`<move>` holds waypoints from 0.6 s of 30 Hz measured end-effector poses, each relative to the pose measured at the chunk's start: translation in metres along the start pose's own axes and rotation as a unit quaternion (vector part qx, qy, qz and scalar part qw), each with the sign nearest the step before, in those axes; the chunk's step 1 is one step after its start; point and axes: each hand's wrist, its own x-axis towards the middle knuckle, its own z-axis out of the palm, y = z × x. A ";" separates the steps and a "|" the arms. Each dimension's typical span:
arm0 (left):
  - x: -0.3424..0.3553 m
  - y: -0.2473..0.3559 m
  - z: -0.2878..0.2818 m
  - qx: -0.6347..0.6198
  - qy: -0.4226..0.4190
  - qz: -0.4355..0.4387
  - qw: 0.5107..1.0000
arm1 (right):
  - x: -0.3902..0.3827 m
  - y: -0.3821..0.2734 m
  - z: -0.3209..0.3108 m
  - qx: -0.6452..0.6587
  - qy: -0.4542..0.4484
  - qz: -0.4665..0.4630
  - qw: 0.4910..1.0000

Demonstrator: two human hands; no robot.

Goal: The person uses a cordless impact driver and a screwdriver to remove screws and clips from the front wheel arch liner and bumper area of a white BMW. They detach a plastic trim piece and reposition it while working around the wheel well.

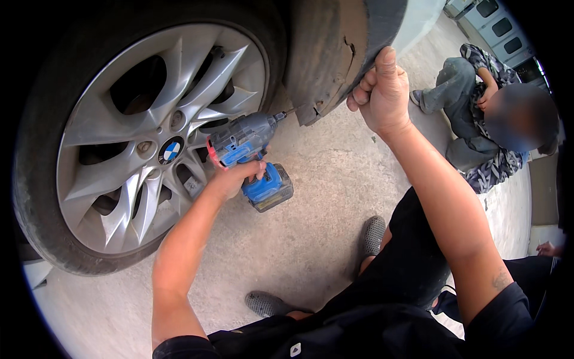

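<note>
My left hand (pixel 233 178) is wrapped round the grip of a blue and black cordless impact driver (pixel 240 139), its battery pack toward the floor. The driver's thin bit points at the lower corner of a dark plastic wheel arch liner (pixel 326 66), close to or touching it; I cannot tell which. My right hand (pixel 385 99) is closed at the lower edge of the car's bumper (pixel 388 27), thumb raised along the edge and fingers curled beneath. Just left of the driver stands the car wheel (pixel 128 128) with silver spokes.
A person (pixel 478 113) in camouflage sleeves and grey trousers crouches at the right. My shoes (pixel 266 303) rest on the concrete floor (pixel 299 239) below. A white vehicle or panel with dark windows (pixel 501 27) stands far right. Another hand (pixel 547 248) shows at the right rim.
</note>
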 end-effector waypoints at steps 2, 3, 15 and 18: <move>0.004 -0.003 0.001 -0.029 -0.008 0.005 1.000 | 0.001 -0.001 -0.002 0.003 -0.013 0.002 1.000; 0.004 -0.003 0.004 -0.030 -0.006 0.012 0.999 | 0.000 -0.001 -0.002 0.001 -0.011 0.001 1.000; 0.010 -0.007 0.004 -0.022 -0.013 0.000 1.000 | 0.000 0.000 0.000 -0.010 -0.003 -0.001 1.000; 0.011 -0.006 0.006 -0.035 -0.012 -0.007 0.999 | 0.000 0.000 -0.001 -0.012 -0.002 -0.003 1.000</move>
